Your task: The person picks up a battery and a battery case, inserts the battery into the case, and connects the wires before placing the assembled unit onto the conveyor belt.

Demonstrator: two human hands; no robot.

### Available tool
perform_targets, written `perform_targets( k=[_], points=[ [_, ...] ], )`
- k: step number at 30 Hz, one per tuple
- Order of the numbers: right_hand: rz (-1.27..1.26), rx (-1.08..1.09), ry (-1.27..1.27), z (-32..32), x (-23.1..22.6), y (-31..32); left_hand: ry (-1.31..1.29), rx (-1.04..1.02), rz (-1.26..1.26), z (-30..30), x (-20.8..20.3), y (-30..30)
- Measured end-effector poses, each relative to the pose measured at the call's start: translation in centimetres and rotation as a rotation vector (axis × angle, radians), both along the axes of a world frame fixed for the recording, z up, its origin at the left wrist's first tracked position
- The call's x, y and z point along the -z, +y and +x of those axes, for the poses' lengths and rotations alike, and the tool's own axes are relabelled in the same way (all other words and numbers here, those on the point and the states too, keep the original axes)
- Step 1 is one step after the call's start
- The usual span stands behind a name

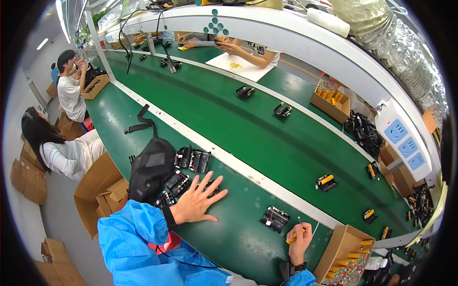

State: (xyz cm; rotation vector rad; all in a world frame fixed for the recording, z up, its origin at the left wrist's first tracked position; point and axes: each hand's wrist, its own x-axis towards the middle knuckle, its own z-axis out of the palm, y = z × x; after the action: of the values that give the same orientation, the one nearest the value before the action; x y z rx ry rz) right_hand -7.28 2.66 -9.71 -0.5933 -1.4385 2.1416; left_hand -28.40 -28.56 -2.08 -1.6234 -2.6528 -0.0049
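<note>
My left hand [196,201] is spread open, palm down at the near side of the green bench [238,238]. Partly hidden beside its fingers is a black plastic casing; more open black casings [193,159] with thin wires lie just beyond it. Between the fingers of my right hand [301,244] is a yellow battery cell [295,236], with a thin wire or lead rising at its end. Left of that hand, an open black casing [275,219] with red and white leads lies on the bench.
A cardboard box [338,250] of yellow cells stands right of my right hand. At left are a black mesh bag [153,164] and an open carton [88,193]. Beyond a white rail, the green belt [214,107] carries several black casings, some with yellow cells. Other people sit along the line.
</note>
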Motion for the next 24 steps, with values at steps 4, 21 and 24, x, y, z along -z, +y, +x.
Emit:
perform_targets(
  k=[4,21,24],
  points=[
    [0.052,0.0,0.001,0.0,-1.0,-0.2,0.086,-0.033,0.005,-1.2,1.5,-1.1],
    [-0.082,0.05,0.099,-0.4,-1.2,0.3,-0.143,0.138,0.263,3.8,-1.1,10.7],
    [-0.109,0.101,0.102,-0.6,-1.4,0.0,-0.283,0.183,0.438,4.4,0.4,14.8]
  ],
)
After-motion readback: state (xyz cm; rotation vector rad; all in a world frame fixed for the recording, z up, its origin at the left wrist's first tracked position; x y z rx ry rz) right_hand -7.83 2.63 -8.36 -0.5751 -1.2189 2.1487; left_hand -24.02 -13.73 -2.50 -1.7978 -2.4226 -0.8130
